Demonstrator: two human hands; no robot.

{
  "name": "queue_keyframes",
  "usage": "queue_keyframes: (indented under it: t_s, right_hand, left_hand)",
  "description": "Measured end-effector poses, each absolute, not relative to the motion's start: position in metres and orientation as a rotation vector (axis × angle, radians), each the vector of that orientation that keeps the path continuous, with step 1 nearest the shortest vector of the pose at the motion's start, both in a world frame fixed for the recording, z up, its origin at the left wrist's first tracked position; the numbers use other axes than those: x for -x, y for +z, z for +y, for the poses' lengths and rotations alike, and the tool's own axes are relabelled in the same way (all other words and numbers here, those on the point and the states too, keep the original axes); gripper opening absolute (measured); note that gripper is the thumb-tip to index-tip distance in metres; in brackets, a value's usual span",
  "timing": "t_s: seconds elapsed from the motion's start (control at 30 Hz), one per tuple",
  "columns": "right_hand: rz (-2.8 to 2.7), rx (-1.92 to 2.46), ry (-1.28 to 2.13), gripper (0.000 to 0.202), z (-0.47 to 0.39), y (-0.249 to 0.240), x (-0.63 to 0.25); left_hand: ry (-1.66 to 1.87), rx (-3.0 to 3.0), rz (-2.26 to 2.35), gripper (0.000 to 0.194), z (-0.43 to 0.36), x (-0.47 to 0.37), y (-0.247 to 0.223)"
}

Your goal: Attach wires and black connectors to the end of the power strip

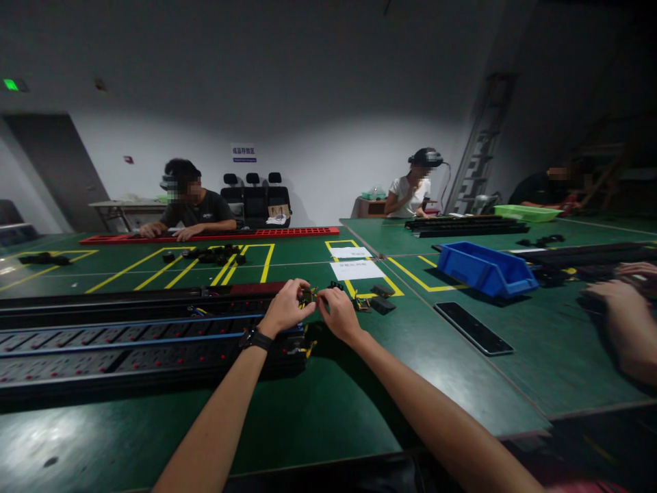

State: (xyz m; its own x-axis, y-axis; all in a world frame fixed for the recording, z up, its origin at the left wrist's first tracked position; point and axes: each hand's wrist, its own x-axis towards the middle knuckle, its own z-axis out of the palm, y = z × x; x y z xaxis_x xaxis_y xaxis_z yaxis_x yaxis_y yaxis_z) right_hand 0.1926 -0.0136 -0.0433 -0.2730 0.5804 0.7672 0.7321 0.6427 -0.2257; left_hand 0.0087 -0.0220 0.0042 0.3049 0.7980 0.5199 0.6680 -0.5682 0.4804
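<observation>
My left hand (287,306), with a black watch (255,338) at the wrist, is closed with thumb and fingers pinching a small part (306,296) too small to name. Yellowish bits show at it. My right hand (336,311) meets it from the right, its fingertips pinched at the same spot. Below and left of both hands lie long black power strips (174,335) with rows of outlets, red dots and blue edges. Yellow wire ends (309,349) stick out at their right end. Small black blocks (382,305) with yellow wires lie just right of my right hand.
A phone (473,329) and a blue bin (485,270) are on the right, near another person's hands (623,308). White paper labels (356,270) lie ahead. Black parts (215,255) rest within yellow tape lines. Across the table, a person sits behind a red strip (298,233).
</observation>
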Motion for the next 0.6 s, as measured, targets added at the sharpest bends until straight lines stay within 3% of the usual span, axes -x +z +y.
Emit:
queue_keyframes:
  t_s: [0.1, 0.3, 0.6]
  right_hand:
    - [-1.978, 1.027, -0.225, 0.017, -0.0136, -0.0428, -0.1931]
    - [-1.999, 1.001, -0.23, 0.016, -0.0151, -0.0409, -0.1942]
    - [-2.023, 0.987, -0.273, 0.02, -0.0127, -0.0418, -0.1971]
  left_hand:
    - [1.14, -2.404, 1.325, 0.045, -0.0229, -0.0087, 0.0051]
    - [1.14, -2.433, 1.324, 0.027, -0.0251, -0.0089, 0.0089]
    - [1.157, -2.439, 1.322, 0.026, -0.0251, -0.0087, 0.0097]
